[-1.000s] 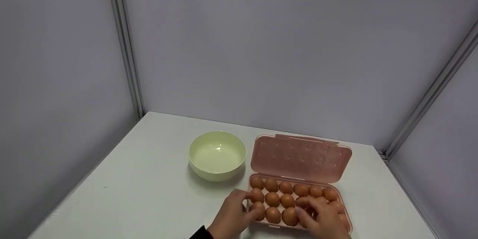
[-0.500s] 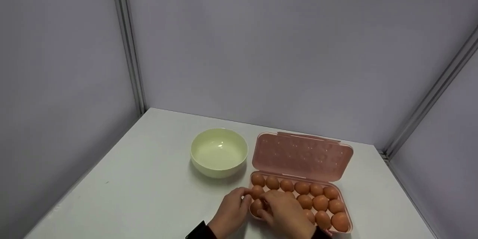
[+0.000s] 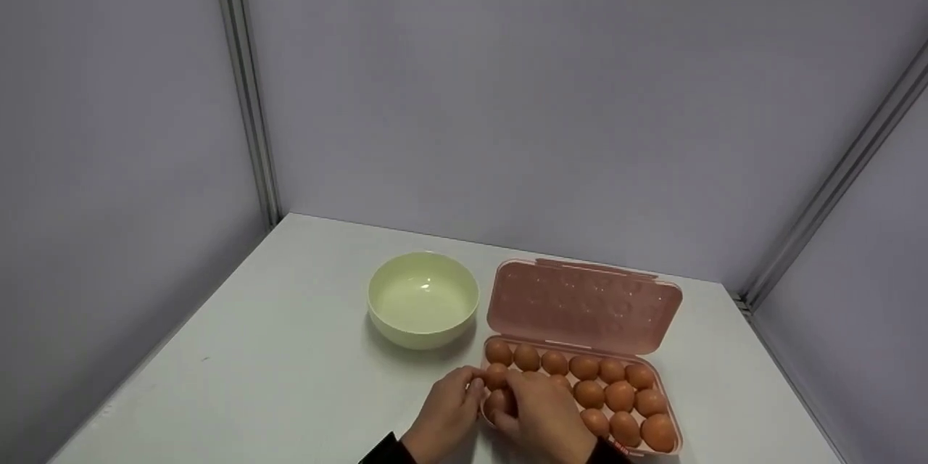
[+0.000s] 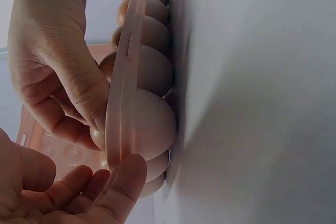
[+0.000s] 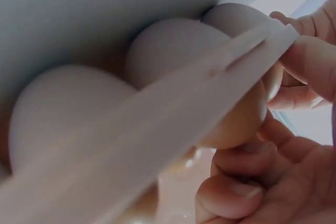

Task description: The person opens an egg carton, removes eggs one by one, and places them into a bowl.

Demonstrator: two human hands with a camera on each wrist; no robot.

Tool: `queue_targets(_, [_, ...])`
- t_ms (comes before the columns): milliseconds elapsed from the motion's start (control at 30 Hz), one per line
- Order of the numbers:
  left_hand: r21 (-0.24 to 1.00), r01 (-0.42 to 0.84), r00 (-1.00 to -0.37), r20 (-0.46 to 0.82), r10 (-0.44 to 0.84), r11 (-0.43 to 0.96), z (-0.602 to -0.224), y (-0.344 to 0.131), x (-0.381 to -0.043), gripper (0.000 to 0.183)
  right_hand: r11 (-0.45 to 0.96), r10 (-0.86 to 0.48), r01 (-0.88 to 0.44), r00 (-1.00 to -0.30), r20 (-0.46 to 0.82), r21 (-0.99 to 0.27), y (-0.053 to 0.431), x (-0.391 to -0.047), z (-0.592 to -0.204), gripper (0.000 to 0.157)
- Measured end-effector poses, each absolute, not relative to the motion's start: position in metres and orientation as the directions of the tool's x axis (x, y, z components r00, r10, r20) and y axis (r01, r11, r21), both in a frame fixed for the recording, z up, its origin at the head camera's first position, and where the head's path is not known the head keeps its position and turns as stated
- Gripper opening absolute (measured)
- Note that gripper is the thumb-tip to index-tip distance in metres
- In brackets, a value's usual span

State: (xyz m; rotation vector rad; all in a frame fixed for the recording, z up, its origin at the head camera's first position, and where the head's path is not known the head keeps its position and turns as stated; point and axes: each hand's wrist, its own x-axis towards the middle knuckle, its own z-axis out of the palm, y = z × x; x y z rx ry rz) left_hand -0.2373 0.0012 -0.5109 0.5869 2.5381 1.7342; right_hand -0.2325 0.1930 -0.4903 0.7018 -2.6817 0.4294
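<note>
While right hand seemingly pinches brown egg between fingertips, left hand, grip unclear, touches egg-box: grasping stage, lifting would need gentleness.

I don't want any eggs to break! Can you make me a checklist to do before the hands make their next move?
1. Transparent pink plastic lid opened back: ok.
2. Left hand touching the pink plastic egg tray at its near-left corner: ok, its thumb is on the rim.
3. Right hand at the smooth brown egg in that corner: ok, its thumb touches the shell.
4. Grip firm enough to lift: cannot tell.
5. All the eggs uncracked: cannot tell, because the hands hide some.
6. Round, pale green bowl standing upright: ok.
</note>
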Motion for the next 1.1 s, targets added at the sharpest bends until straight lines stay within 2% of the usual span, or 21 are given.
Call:
queue_targets(167, [0.905, 0.257, -0.938, 0.149, 0.314, 0.339, -0.51, 0.002, -0.238, 0.028, 0.809, -0.321, -0.422, -0.9, 0.295, -0.408, 0.202, -0.23, -0.487, 0.021])
queue_targets(267, [0.9, 0.262, -0.939, 0.155, 0.308, 0.349, -0.508, 0.002, -0.235, 0.032, 0.754, -0.208, -0.279, -0.96, 0.187, -0.595, 0.209, -0.227, -0.478, 0.035])
queue_targets(367, [0.86, 0.367, -0.915, 0.267, 0.301, 0.354, -0.504, 0.003, -0.229, 0.036, 0.624, -0.099, -0.126, -0.992, 0.082, -0.771, 0.214, -0.225, -0.47, 0.046])
queue_targets(500, [0.75, 0.567, -0.821, 0.481, 0.308, 0.34, -0.495, 0.006, -0.219, 0.048, 0.396, -0.063, -0.011, -0.998, -0.015, -0.918, 0.219, -0.223, -0.467, 0.052])
queue_targets(600, [0.662, 0.648, -0.762, 0.563, 0.321, 0.376, -0.488, 0.009, -0.212, 0.058, 0.262, -0.104, 0.032, -0.993, -0.061, -0.965, 0.219, -0.22, -0.468, 0.052])
queue_targets(767, [0.532, 0.689, -0.712, 0.623, 0.324, 0.492, -0.482, 0.015, -0.208, 0.055, 0.164, -0.163, 0.091, -0.98, -0.118, -0.982, 0.219, -0.218, -0.47, 0.05])
queue_targets(967, [0.402, 0.729, -0.629, 0.714, 0.309, 0.554, -0.482, 0.02, -0.211, 0.051, 0.193, -0.205, 0.073, -0.972, -0.113, -0.979, 0.218, -0.219, -0.469, 0.046])
queue_targets(1100, [0.442, 0.708, -0.659, 0.694, 0.29, 0.55, -0.477, 0.014, -0.217, 0.046, 0.228, -0.211, 0.029, -0.974, -0.078, -0.973, 0.219, -0.22, -0.469, 0.047])
